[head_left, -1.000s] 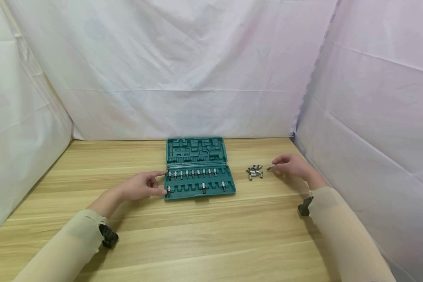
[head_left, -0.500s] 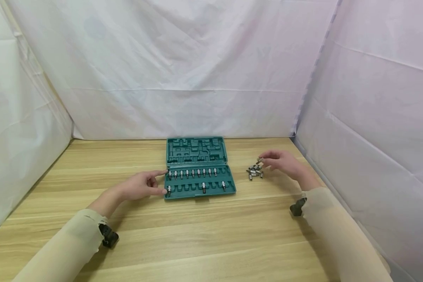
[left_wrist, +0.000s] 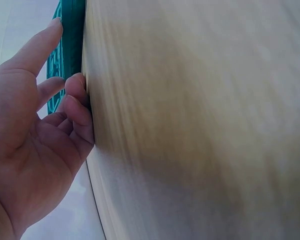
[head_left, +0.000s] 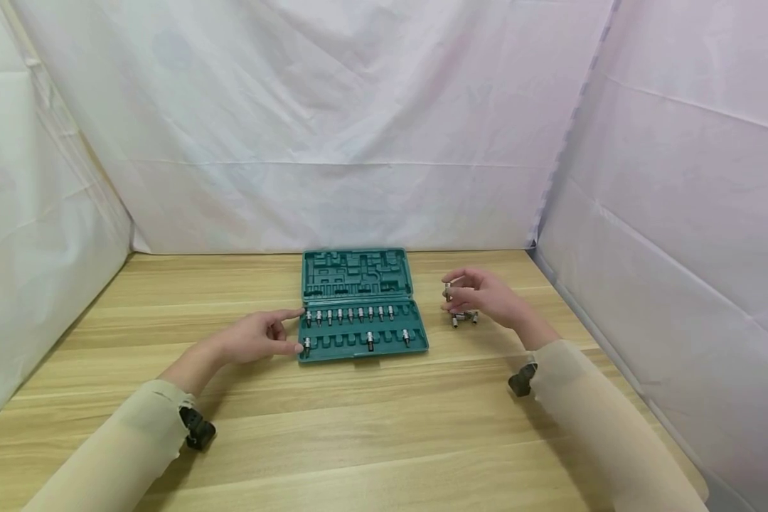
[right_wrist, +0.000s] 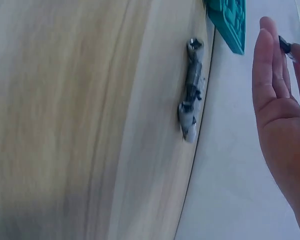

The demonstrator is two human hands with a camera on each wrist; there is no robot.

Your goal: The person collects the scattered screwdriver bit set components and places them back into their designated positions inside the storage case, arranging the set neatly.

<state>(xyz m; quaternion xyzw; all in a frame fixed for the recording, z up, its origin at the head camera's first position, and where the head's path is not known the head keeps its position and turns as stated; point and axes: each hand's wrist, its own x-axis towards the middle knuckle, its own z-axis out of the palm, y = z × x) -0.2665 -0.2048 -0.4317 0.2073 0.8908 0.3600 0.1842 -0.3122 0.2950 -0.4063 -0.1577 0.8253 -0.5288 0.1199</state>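
Note:
A green socket case (head_left: 352, 328) lies open flat on the table, seen in the head view. Bit sockets (head_left: 350, 316) fill most of its back row, while the front row bears 3 spaced apart. My left hand (head_left: 249, 338) touches the case's left side with extended thumb and index finger; its other fingers are curled in the left wrist view. Above the table, to the right of the case, my right hand (head_left: 486, 295) pinches one bit socket (head_left: 447, 291) between thumb and fingers. Beneath that hand lies a small pile of loose bit sockets (head_left: 466, 318), partly hidden by it.
The case's lid (head_left: 355, 272), with moulded recesses, lies back toward the white cloth wall (head_left: 333, 142). More cloth walls border the wooden table (head_left: 371, 427) at left and right. A black wrist camera (head_left: 197, 429) sits at the left cuff.
My right hand has moved left with the pinched bit socket, from the right of the pile to above it, near the case. The left hand and case have stayed put.

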